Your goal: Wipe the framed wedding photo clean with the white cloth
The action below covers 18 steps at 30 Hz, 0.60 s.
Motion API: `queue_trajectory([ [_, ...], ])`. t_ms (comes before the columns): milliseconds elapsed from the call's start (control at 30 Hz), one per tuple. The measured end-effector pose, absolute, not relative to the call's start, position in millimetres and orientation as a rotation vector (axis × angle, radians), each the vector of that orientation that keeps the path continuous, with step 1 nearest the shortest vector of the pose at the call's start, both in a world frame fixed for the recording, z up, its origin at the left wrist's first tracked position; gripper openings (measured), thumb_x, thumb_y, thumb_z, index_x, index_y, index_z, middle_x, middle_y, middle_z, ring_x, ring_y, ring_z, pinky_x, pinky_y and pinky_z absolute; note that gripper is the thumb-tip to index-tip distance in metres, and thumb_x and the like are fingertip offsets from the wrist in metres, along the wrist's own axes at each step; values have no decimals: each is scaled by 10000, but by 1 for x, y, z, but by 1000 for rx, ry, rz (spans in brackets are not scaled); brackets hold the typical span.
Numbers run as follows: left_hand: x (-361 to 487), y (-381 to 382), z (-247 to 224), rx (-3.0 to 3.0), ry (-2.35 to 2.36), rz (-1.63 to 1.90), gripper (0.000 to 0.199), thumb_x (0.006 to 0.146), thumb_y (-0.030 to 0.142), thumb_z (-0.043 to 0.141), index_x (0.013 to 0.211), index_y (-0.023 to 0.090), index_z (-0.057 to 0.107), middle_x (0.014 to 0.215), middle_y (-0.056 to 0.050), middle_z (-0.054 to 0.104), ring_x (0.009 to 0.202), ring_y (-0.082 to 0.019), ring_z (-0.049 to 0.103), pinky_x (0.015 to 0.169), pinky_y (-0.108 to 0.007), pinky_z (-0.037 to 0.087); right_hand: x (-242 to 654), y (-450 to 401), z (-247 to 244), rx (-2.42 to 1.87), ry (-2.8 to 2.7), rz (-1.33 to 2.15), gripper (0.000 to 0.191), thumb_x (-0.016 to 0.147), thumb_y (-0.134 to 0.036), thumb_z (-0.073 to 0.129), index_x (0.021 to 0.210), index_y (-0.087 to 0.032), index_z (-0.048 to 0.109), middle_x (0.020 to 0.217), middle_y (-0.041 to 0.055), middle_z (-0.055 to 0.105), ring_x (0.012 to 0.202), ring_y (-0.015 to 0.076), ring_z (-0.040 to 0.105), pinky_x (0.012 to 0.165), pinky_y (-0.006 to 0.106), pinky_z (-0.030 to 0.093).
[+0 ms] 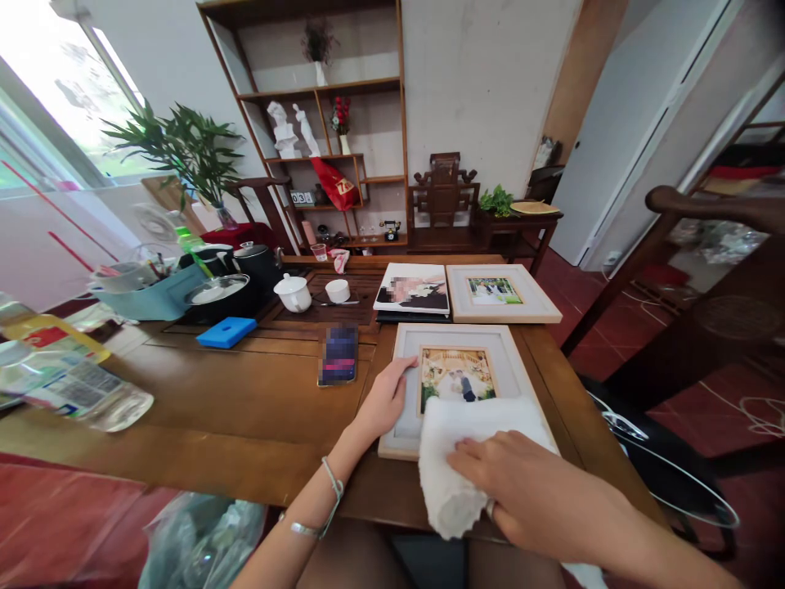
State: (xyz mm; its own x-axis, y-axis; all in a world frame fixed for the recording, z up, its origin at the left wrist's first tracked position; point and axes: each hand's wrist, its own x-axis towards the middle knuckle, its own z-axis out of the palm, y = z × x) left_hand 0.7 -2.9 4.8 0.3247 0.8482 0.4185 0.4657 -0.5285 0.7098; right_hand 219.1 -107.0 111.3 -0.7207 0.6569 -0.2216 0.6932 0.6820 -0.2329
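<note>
A pale wooden picture frame with a wedding photo lies flat near the front edge of the table. My left hand rests on its left side, fingers on the border and partly hidden. Over the lower right part of the frame is a folded white cloth, which hangs past the frame's near edge. My right hand presses on this cloth, its fingers bent around it. Behind lie a second framed photo and a white photo book or panel.
On the table are a phone, a blue sponge-like block, a lidded white cup, a black kettle and bottles at left. A dark wooden chair stands at right.
</note>
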Motion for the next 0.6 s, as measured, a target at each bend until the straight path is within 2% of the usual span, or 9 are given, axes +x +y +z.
queue_trajectory([
  [133, 1, -3, 4, 2133, 1154, 1106, 414, 889, 85, 386, 1261, 182, 537, 1191, -110, 630, 1136, -211, 578, 1046, -421, 429, 211, -93, 96, 1229, 2812, -479, 500, 690, -46, 455, 1150, -162, 612, 1179, 147, 636, 1008, 285, 629, 825, 373, 469],
  [200, 1, -3, 3, 2136, 1150, 1108, 411, 891, 85, 386, 1260, 184, 537, 1189, -109, 629, 1136, -208, 578, 1043, -416, 431, 212, -73, 84, 1341, 2802, -422, 572, 680, -17, 444, 1217, -152, 586, 1270, 166, 592, 1115, 296, 590, 910, 414, 456],
  [300, 1, -2, 2, 2140, 1144, 1098, 404, 897, 88, 384, 1260, 184, 531, 1204, -111, 622, 1143, -209, 572, 1048, -419, 427, 222, -38, 67, 1519, 2764, -259, 683, 658, 39, 435, 1323, -97, 513, 1404, 207, 476, 1318, 305, 422, 1069, 480, 339],
  [400, 1, -2, 2, 2134, 1153, 1091, 394, 894, 85, 386, 1246, 178, 538, 1216, -116, 616, 1151, -214, 567, 1054, -424, 421, 231, -17, 61, 1573, 2757, -161, 771, 644, 65, 432, 1404, -62, 416, 1480, 215, 367, 1394, 289, 299, 1129, 486, 255],
  [467, 1, -3, 3, 2128, 1156, 1091, 396, 888, 77, 387, 1237, 174, 545, 1213, -116, 616, 1148, -215, 569, 1053, -423, 424, 231, -21, 65, 1486, 2773, -214, 760, 650, 72, 411, 1398, -62, 429, 1474, 209, 380, 1387, 283, 316, 1120, 471, 281],
  [600, 1, -4, 6, 2125, 1146, 1085, 410, 872, 47, 380, 1211, 175, 573, 1212, -112, 611, 1152, -212, 567, 1055, -416, 428, 224, -62, 87, 1158, 2832, -514, 658, 704, 31, 385, 1316, -145, 549, 1367, 144, 539, 1242, 252, 514, 1016, 390, 416],
])
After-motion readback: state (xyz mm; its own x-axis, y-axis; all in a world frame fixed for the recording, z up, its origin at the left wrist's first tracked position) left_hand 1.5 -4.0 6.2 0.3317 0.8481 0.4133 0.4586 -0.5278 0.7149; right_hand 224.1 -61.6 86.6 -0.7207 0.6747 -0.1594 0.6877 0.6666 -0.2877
